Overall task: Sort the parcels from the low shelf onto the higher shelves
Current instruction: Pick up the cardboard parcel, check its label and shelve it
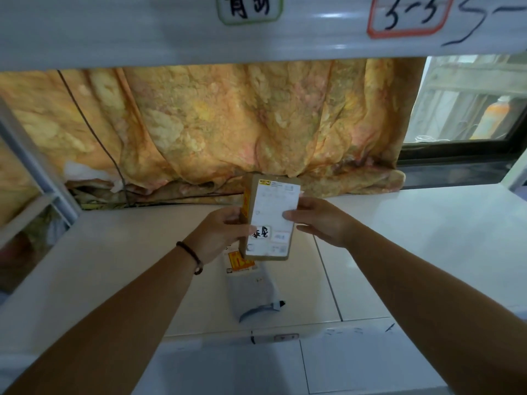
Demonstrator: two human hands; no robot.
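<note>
Both hands hold a small brown cardboard parcel point(269, 220) up above the white shelf point(413, 238), roughly at the middle of the view. The parcel stands on end, tilted slightly to the right, with its white shipping label point(273, 212) facing the camera; dark handwritten characters sit low on the label. The left hand point(219, 233) grips the parcel's left edge, thumb over the front near the writing and fingers wrapped behind. The right hand point(322, 220) pinches the right edge, thumb on the label's border. A dark beaded bracelet point(190, 256) circles the left wrist.

Below the parcel, nearer the camera, a grey soft mailer bag point(253, 292) lies flat on the shelf; the yellow-orange sticker point(239, 260) at its far end is partly hidden by the parcel. At the far side hangs a crumpled orange-yellow patterned cloth point(228, 124), with a thin dark cable point(94, 132) running down across its left part. To the right is a dark-framed window point(462, 155). The upper shelf edge point(171, 38) crosses the top, carrying handwritten tags, one red-bordered point(410, 15) reading perhaps "3-3", though it is blurred.
</note>
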